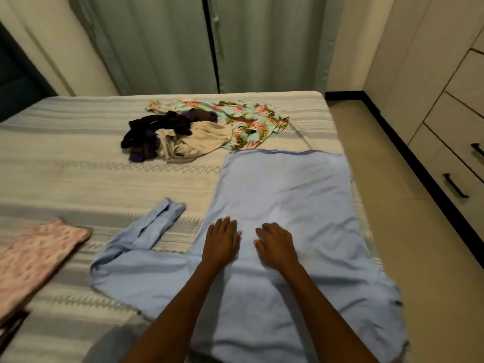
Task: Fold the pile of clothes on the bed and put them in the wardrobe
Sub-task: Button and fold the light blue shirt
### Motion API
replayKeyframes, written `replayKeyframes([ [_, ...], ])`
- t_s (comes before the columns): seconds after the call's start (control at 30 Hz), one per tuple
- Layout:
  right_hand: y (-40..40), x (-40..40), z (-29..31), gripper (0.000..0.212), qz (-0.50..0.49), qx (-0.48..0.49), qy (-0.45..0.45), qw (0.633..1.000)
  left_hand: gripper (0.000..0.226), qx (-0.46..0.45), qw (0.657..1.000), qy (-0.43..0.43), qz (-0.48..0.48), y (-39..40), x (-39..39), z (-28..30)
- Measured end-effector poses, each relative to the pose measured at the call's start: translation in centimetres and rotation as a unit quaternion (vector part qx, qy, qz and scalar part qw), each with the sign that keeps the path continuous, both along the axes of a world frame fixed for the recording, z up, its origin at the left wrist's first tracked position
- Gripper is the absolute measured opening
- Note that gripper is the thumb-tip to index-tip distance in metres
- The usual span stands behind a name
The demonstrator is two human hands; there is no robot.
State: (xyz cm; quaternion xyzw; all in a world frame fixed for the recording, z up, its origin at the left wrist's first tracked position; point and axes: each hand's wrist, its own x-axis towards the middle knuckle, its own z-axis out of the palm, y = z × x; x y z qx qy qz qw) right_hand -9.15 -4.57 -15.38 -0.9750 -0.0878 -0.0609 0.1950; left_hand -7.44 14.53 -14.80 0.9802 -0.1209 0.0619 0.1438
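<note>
Green curtains hang at the top. A tan floor and pale drawers fill the right side.

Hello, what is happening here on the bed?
A person is folding laundry. Both hands, left hand and right hand, press flat on a blue garment spread on the bed. A pile of unfolded clothes lies beyond it. A pink cloth lies flat at the left.
</note>
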Motion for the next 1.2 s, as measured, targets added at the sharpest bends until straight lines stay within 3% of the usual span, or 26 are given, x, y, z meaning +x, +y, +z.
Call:
replayKeyframes([
  [0.13, 3.8, -2.4, 0.9, 0.036, 0.01, 0.016, 0.03, 0.999, 0.033, -0.065, 0.995, -0.064, 0.025, 3.8, -6.0, 0.4],
  [0.23, 7.3, -2.7, 2.4, 0.038, 0.058, 0.026, 0.079, 0.995, 0.025, -0.13, 0.97, -0.119, 0.168, 5.6, -10.6, 0.6],
  [0.3, 9.3, -2.3, 3.4, 0.038, 0.097, 0.028, 0.106, 0.989, 0.026, -0.199, 0.926, -0.121, 0.298, 6.0, -12.9, 1.1],
  [0.37, 11.7, -2.0, 4.3, 0.038, 0.153, 0.018, 0.136, 0.979, 0.039, -0.282, 0.859, -0.055, 0.424, 6.3, -14.9, 2.0],
  [0.43, 14.0, -1.5, 5.0, 0.039, 0.188, 0.004, 0.168, 0.968, 0.052, -0.362, 0.793, -0.027, 0.49, 6.7, -16.5, 2.5],
  [0.53, 16.8, -0.7, 5.6, 0.045, 0.217, -0.021, 0.202, 0.955, 0.069, -0.439, 0.743, -0.052, 0.503, 6.6, -17.4, 2.6],
  [0.67, 18.7, 0.6, 5.8, 0.052, 0.233, -0.072, 0.222, 0.944, 0.08, -0.473, 0.702, 0.009, 0.531, 6.1, -17.6, 2.1],
  [0.77, 18.6, 1.3, 6.2, 0.044, 0.228, -0.094, 0.22, 0.944, 0.086, -0.5, 0.68, 0.049, 0.534, 5.9, -18.0, 2.1],
  [0.83, 18.1, 1.7, 6.9, 0.035, 0.233, -0.106, 0.209, 0.944, 0.088, -0.522, 0.647, 0.103, 0.546, 5.7, -18.3, 2.4],
  [0.9, 17.4, 2.0, 7.6, 0.026, 0.239, -0.105, 0.218, 0.94, 0.08, -0.577, 0.597, 0.118, 0.545, 5.7, -18.4, 2.1],
  [0.97, 16.7, 2.2, 8.2, 0.028, 0.234, -0.081, 0.224, 0.943, 0.053, -0.622, 0.564, 0.113, 0.531, 6.4, -18.7, 1.3],
  [1.07, 15.2, 1.8, 9.5, 0.032, 0.213, -0.015, 0.245, 0.946, 0.015, -0.658, 0.569, 0.091, 0.486, 7.1, -19.8, 1.5],
  [1.2, 13.3, 1.3, 11.7, 0.024, 0.178, 0.079, 0.276, 0.941, 0.015, -0.709, 0.602, 0.052, 0.364, 6.2, -20.8, 4.2],
])
